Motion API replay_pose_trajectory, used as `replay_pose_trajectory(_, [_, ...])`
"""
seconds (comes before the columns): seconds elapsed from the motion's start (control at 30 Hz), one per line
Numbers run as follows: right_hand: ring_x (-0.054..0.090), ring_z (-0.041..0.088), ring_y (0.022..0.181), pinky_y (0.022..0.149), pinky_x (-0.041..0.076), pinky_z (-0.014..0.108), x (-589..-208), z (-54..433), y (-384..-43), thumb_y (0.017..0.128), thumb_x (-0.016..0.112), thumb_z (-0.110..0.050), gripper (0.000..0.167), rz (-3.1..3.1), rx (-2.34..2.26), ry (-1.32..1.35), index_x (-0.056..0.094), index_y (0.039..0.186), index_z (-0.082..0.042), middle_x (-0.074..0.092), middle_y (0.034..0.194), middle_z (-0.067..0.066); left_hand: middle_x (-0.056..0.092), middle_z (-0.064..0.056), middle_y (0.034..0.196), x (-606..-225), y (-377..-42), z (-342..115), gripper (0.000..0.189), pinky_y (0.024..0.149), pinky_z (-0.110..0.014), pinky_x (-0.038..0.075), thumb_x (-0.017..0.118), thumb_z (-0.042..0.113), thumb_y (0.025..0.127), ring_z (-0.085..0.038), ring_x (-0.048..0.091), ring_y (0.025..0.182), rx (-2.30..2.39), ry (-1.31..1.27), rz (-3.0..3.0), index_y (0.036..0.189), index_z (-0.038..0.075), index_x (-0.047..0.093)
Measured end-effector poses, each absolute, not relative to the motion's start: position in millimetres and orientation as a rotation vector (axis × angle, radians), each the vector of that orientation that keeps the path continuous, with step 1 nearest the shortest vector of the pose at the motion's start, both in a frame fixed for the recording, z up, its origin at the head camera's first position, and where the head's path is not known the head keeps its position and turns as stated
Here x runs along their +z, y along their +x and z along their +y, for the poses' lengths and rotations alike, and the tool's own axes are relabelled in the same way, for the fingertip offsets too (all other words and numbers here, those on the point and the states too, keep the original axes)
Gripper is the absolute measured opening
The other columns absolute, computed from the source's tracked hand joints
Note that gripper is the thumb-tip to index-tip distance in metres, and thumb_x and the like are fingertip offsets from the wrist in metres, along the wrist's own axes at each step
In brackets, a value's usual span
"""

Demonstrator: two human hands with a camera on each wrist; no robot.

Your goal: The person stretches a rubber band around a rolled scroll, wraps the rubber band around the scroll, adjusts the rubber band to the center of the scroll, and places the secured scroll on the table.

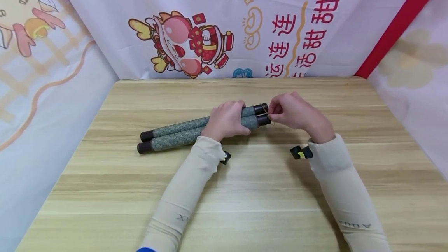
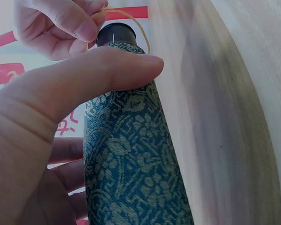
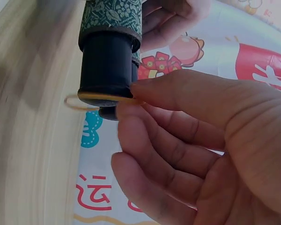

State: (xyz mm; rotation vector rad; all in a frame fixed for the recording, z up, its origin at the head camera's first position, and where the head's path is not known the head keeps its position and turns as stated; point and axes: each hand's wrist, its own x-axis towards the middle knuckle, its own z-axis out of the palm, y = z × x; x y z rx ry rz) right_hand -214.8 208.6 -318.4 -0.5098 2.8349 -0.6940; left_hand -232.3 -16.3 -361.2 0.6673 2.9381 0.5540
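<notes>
Pale wood-grain tabletop (image 1: 259, 213) fills the foreground, crossed from the near side by two cream sleeves (image 1: 350, 193), a small black device (image 1: 301, 152) beside each cuff. Past the cuffs, two green patterned rolls (image 1: 176, 140) with dark ends lie side by side on the wood, slanting, their right ends farther away. The left hand (image 1: 227, 119) grips them near those ends, thumb laid across one roll. At the tips, the right hand (image 1: 301, 112) pinches a thin yellow band (image 3: 110, 97) between thumb and forefinger; it crosses a dark end, though whether it encircles both cannot be told. Behind the table hangs a white cloth (image 1: 105, 18) printed with a cartoon figure (image 1: 178, 46) and red characters (image 1: 315, 38).
</notes>
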Motion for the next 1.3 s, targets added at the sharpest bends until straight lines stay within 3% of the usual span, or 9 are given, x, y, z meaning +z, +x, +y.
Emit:
replay_pose_trajectory(0.63, [0.064, 0.024, 0.080, 0.078, 0.058, 0.036, -325, 188, -213, 0.099, 0.071, -0.014, 0.009, 2.868, -0.683, -0.475, 0.075, 0.099, -0.006, 0.075, 0.094, 0.011, 0.071, -0.004, 0.105, -366, -231, -14, 0.064, 0.083, -0.051, 0.058, 0.094, 0.046, 0.074, -0.024, 0.067, 0.091, 0.508, 0.648, 2.947, 0.122, 0.013, 0.065])
replay_pose_trajectory(0.87, [0.068, 0.024, 0.082, 0.080, 0.061, 0.040, -328, 187, -213, 0.098, 0.072, -0.013, 0.012, 2.934, -0.693, -0.420, 0.076, 0.102, -0.003, 0.076, 0.096, 0.013, 0.073, -0.005, 0.114, -364, -228, -9, 0.070, 0.084, -0.053, 0.059, 0.092, 0.047, 0.074, -0.026, 0.070, 0.100, 0.457, 0.697, 2.939, 0.130, 0.014, 0.065])
replay_pose_trajectory(1.3, [0.069, 0.025, 0.085, 0.082, 0.061, 0.043, -329, 188, -215, 0.099, 0.071, -0.014, 0.013, 2.988, -0.656, -0.385, 0.078, 0.102, -0.004, 0.077, 0.096, 0.013, 0.069, 0.002, 0.095, -361, -220, 6, 0.050, 0.075, -0.047, 0.059, 0.091, 0.049, 0.076, -0.019, 0.068, 0.087, 0.350, 0.830, 2.935, 0.106, 0.018, 0.065])
